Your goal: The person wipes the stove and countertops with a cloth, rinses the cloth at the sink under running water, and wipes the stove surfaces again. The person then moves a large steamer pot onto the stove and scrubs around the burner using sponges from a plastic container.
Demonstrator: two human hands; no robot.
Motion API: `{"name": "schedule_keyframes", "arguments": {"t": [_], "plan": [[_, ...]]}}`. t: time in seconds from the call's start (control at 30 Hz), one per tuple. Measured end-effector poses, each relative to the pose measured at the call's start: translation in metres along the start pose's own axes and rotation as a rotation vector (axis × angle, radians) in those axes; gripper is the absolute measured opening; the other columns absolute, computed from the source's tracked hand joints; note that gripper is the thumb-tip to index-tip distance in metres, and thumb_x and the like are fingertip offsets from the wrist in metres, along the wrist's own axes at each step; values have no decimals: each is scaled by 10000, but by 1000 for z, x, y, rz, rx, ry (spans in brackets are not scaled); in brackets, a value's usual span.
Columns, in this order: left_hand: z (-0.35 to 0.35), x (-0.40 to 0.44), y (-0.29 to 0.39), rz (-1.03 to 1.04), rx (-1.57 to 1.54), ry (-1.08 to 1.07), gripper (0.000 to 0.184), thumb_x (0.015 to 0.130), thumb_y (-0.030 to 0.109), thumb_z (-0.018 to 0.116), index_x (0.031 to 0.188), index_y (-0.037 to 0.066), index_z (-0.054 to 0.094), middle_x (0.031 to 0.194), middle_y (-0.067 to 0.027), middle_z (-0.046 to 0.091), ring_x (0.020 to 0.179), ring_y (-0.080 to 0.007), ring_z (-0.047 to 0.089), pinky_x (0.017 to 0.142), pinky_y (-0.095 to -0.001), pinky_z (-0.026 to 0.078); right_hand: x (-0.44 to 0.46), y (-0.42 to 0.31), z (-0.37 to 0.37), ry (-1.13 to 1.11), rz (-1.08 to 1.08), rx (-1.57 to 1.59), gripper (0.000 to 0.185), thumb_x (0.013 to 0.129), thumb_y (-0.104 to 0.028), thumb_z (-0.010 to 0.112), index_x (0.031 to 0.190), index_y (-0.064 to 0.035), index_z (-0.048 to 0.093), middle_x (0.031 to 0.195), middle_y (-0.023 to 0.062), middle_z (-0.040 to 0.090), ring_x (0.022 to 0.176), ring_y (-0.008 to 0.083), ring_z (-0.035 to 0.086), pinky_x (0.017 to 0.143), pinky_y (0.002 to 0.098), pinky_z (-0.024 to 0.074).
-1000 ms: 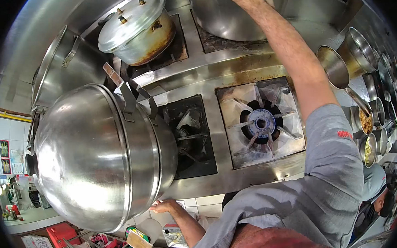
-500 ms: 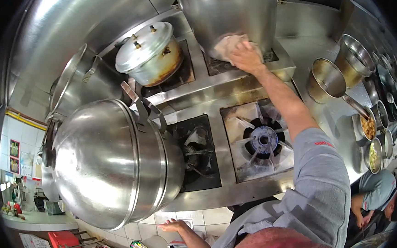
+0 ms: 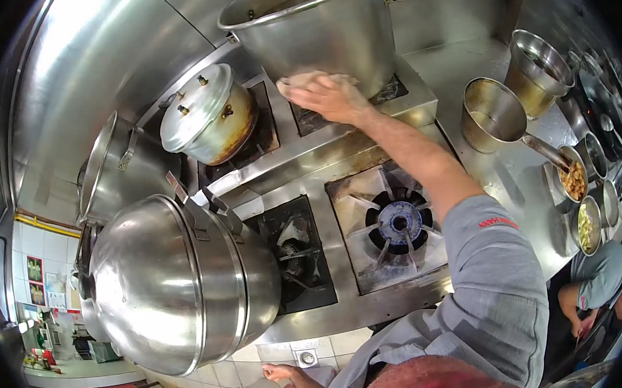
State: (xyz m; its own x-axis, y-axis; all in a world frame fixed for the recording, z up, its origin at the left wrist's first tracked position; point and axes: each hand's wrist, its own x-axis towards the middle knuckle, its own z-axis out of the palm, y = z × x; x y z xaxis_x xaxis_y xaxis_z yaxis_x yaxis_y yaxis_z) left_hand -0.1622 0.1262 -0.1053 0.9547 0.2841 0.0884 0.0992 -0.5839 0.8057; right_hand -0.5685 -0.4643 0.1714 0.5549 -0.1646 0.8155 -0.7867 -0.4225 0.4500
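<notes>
My right hand [image 3: 328, 97] presses a pale cloth [image 3: 310, 80] against the lower front of a large steel stockpot [image 3: 329, 38], which stands on a rear burner. Down at the bottom of the view, my left hand [image 3: 280, 371] hangs over the floor beyond the stove's front edge, near the big domed steel pot [image 3: 151, 284] but not touching it. Its fingers look curled, and too little of it shows to tell whether anything is in them. To the left of the stockpot is a lidded pot [image 3: 208, 118] with brown stains.
The front burner [image 3: 399, 222] shows its bare grate. A long-handled saucepan [image 3: 493, 115] and bowls of food, one with brown pieces [image 3: 574, 179], stand on the right. Another person [image 3: 599, 275] is at the lower right. A deep steel pot [image 3: 136, 166] stands at the left.
My right hand has moved with the cloth from the pot's upper part down to its lower front, then leftward. My left hand has left the domed pot's edge, and its fingers have curled.
</notes>
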Motion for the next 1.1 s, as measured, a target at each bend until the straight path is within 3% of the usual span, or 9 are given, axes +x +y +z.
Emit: {"name": "schedule_keyframes", "arguments": {"t": [0.13,0.3,0.43,0.53,0.63,0.7,0.8,0.97,1.1], "plan": [[-57,-27,1,49,120,102,643,867,541,498,1191,-14,461,1091,-306,492,956,-411,539,773,-538,453,-52,46,3,-212,-109,71,203,717,-208,582,910,-221,642,787,-20,561,824,184,566,737,373,499],[-143,23,-114,80,372,337,573,826,482,608,1034,-50,555,893,-262,590,780,-396,569,693,-508,478,-103,100,-26,190,616,218,347,855,-164,566,1168,-40,484,1181,178,445,1047,307,481,937,380,392],[-124,51,-130,217,335,419,547,792,469,643,964,-48,586,839,-240,604,755,-375,574,675,-498,482,-128,105,-63,374,1410,1009,330,840,-142,613,1138,-11,556,1173,134,527,1102,237,500,957,315,370],[-151,18,-168,270,321,554,523,759,456,678,893,-46,618,786,-218,617,731,-354,579,656,-488,486,-127,69,-56,153,1328,871,350,844,-130,615,1168,-17,551,1146,109,563,1068,199,523,933,296,391],[-130,21,-153,-139,-412,-48,360,844,230,622,1105,-13,571,925,-134,637,800,-258,592,736,-373,510,-100,-27,-53,30,1373,1414,354,847,-125,612,1183,-32,551,1116,65,589,1021,167,544,916,286,406],[-133,-32,-3,-193,-204,-95,407,849,224,628,1154,-18,512,970,-137,590,834,-241,573,713,-333,491,-54,-94,-95,-329,1308,1520,328,844,-118,607,1157,-32,558,1093,51,594,1014,155,542,905,284,409],[-103,-3,-48,172,-165,-197,338,832,198,657,1117,42,563,1013,-68,571,924,-171,538,807,-288,447,-27,-183,-163,-846,771,1795,261,829,-82,584,1085,-30,576,1050,38,590,980,135,539,877,272,414],[-132,-54,84,-472,-946,-1349,575,844,476,599,1302,168,440,1228,-45,506,1101,-202,503,914,-436,448,27,-327,-284,-1059,-16,2102,292,705,-12,624,993,-52,649,1126,99,543,1083,250,517,946,359,395],[-144,-31,91,-577,-1316,-1388,527,853,409,608,1266,123,449,1235,-94,501,1140,-209,500,939,-397,447,79,-409,-341,-758,-410,2095,252,723,-106,698,970,-67,669,1164,105,495,1129,270,446,992,381,328]]}}
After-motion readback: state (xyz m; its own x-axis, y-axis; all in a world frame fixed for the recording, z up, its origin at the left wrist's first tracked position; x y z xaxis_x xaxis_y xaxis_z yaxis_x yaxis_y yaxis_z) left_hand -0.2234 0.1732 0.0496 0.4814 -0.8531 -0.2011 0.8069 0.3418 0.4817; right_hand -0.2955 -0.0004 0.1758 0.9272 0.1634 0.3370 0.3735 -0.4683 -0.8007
